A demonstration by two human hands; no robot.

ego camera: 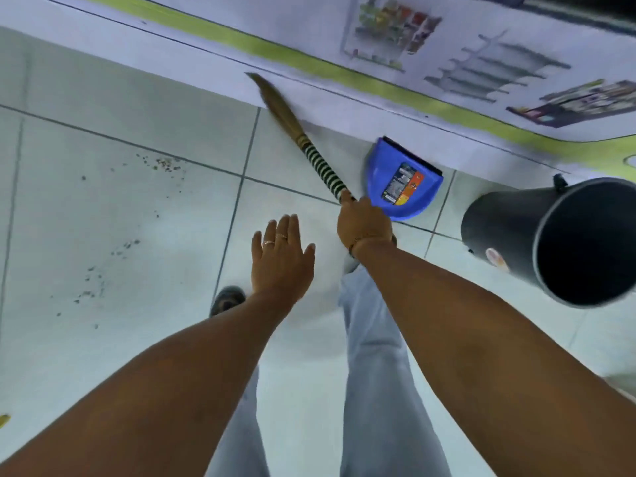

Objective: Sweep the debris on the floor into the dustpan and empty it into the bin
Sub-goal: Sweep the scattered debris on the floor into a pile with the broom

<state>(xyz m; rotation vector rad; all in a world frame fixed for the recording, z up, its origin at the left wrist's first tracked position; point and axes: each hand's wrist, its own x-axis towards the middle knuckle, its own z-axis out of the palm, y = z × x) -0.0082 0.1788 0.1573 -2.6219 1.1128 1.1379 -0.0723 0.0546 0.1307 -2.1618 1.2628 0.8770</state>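
Forearms and pale trouser legs filled the foreground of the head view, with one dark shoe [227, 299] planted on the tiled floor [103, 356]. Beyond them, the left hand [280, 258] hung flat above the tiles, fingers apart and holding nothing, rings visible on two fingers. The right hand [364, 225] was clamped on the butt end of a broom [309, 153]: a short handle wound in dark and light bands, ending in a tuft of soft grass bristles whose tip lay against the foot of the printed wall panel [378, 80]. Such a broom was judged light, its handle stiff and its bristles limp, so a grip at the wrapped end suited sweeping; a lower hold would likely give more control over fine grit. Just beside the right hand, a blue dustpan [402, 180] with a printed label stood against the wall base; being thin plastic, it was judged light, fairly rigid and somewhat slippery on tile, best taken by its handle, which could not be made out. To the right, apart from the pan, a dark bin [550, 242] stood open-mouthed. Debris [165, 164], small dark crumbs, lay scattered in several patches on the tiles to the left, well apart from the dustpan, with sweeping judged not yet begun.
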